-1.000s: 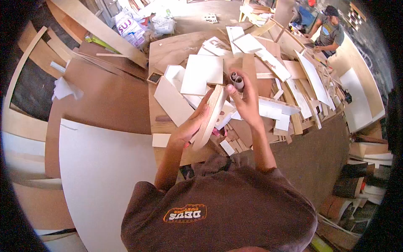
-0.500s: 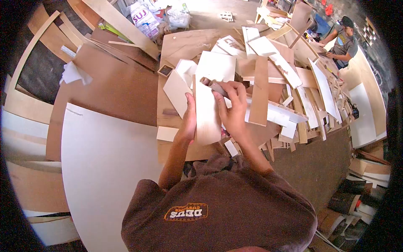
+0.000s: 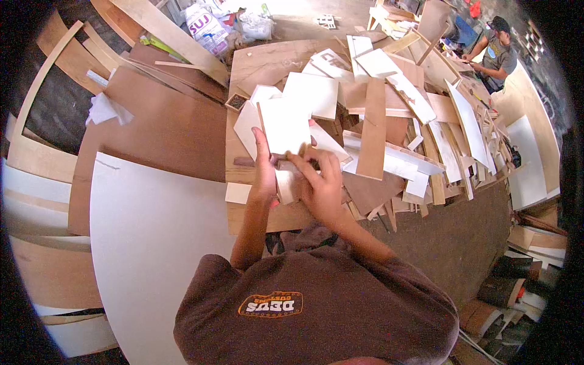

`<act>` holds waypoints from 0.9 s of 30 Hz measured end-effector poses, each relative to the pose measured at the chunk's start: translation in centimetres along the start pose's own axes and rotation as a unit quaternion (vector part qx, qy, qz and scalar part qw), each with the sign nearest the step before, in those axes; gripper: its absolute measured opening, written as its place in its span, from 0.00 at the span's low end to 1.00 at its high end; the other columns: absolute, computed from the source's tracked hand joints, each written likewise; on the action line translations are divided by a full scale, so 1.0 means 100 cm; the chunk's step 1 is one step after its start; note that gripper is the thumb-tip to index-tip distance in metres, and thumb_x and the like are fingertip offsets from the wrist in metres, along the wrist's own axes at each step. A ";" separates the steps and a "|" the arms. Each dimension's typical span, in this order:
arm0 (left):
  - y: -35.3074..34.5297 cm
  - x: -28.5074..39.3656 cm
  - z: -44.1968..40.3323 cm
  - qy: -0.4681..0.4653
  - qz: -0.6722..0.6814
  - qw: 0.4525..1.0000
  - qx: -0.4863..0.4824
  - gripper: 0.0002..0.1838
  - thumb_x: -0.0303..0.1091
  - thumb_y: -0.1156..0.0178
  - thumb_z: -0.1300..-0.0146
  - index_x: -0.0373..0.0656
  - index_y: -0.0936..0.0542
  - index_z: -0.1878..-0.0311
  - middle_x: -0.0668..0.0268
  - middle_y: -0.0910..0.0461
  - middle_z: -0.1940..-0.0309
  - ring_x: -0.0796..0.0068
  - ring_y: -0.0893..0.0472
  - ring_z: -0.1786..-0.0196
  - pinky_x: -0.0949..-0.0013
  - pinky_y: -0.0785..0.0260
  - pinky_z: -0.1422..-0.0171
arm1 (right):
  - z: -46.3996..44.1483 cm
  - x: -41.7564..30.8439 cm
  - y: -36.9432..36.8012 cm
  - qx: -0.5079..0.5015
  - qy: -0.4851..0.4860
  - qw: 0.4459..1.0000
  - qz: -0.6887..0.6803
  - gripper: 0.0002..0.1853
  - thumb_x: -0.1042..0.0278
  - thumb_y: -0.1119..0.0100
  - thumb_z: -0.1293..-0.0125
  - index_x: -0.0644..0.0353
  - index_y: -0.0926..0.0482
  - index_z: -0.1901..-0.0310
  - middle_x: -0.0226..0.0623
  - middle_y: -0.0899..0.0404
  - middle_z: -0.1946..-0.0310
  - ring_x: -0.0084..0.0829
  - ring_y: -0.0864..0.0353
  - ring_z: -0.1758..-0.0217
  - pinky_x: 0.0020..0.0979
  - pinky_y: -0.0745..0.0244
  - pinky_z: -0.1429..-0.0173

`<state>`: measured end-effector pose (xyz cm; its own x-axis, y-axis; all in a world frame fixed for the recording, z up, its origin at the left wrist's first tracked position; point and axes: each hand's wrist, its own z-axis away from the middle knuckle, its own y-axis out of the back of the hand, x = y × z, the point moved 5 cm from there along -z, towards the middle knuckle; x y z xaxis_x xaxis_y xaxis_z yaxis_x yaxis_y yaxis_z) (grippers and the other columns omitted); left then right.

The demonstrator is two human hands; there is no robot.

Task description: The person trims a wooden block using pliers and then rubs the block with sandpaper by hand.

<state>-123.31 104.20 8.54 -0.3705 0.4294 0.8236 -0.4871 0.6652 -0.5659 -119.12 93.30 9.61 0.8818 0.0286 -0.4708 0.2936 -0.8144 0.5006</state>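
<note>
My left hand [image 3: 265,163] grips the left edge of a small rectangular board [image 3: 285,125], white-faced with a pale wood edge, held up above the worktable. My right hand [image 3: 323,182] is closed over a folded brown strip that looks like sandpaper [image 3: 281,157], pressed on the near part of the board's face. Its fingers hide most of the strip. Beyond the board, a white panel [image 3: 319,91] lies on the table, with a small open wooden box [image 3: 237,102] to its left.
Wood offcuts [image 3: 371,134] are heaped across the worktable [image 3: 252,61]. A large white sheet [image 3: 152,243] and a brown sheet [image 3: 158,121] lie to my left. Plastic sacks [image 3: 207,27] stand at the back. Another person [image 3: 499,55] works at the far right.
My right hand has slid toward my body along the board, taking the brown strip with it. The board has tilted, so more of its white face shows. The other person's arms have shifted.
</note>
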 end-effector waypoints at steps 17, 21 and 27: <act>0.007 -0.020 0.014 -0.070 0.000 0.993 -0.096 0.53 0.77 0.81 0.37 0.37 0.40 0.29 0.53 0.29 0.37 0.61 0.24 0.41 0.59 0.31 0.35 | -0.008 0.003 0.021 0.112 -0.012 0.994 -0.007 0.17 0.75 0.32 0.47 0.61 0.18 0.53 0.36 0.33 0.73 0.35 0.34 0.70 0.34 0.39 0.64; 0.027 -0.045 0.020 -0.067 -0.066 0.995 0.027 0.54 0.79 0.83 0.41 0.42 0.48 0.25 0.58 0.40 0.29 0.59 0.37 0.29 0.58 0.48 0.23 | -0.028 0.021 0.025 0.120 -0.066 0.989 -0.057 0.18 0.70 0.34 0.43 0.63 0.20 0.50 0.40 0.32 0.72 0.39 0.31 0.70 0.38 0.36 0.64; 0.007 -0.022 0.031 -0.164 -0.205 0.962 -0.076 0.63 0.79 0.53 0.45 0.48 0.75 0.24 0.50 0.42 0.30 0.59 0.31 0.35 0.57 0.37 0.32 | -0.035 0.033 0.043 0.086 -0.145 0.975 -0.143 0.12 0.68 0.41 0.34 0.66 0.25 0.54 0.49 0.25 0.60 0.47 0.23 0.57 0.39 0.28 0.50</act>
<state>-125.32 101.79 6.25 -0.4134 -0.0878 0.9063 -0.5332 0.8302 -0.1628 -113.70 91.95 12.75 0.6239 0.1251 -0.7714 0.4246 -0.8830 0.2003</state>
